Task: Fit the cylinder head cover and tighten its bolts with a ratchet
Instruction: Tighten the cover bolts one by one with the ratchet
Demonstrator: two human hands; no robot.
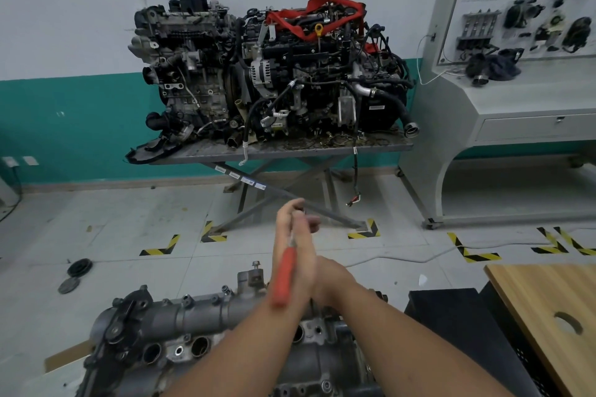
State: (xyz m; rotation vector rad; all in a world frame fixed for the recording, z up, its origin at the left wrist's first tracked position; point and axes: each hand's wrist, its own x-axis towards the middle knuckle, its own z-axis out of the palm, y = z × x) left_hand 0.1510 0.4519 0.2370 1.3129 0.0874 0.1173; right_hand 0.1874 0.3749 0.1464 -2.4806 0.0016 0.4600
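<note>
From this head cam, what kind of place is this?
Most likely an automotive training workshop. Two stripped engines sit on a scissor lift table, a wall-side demonstration board carries mounted car parts, and yellow-black hazard tape marks the floor.

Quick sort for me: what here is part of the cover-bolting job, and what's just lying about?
Job:
- cylinder head cover, near the camera
- red-handled ratchet, pressed between both hands
- left hand and right hand

Lying about:
- two engines on the lift table
- round discs on the floor
- wooden table
- training board
</note>
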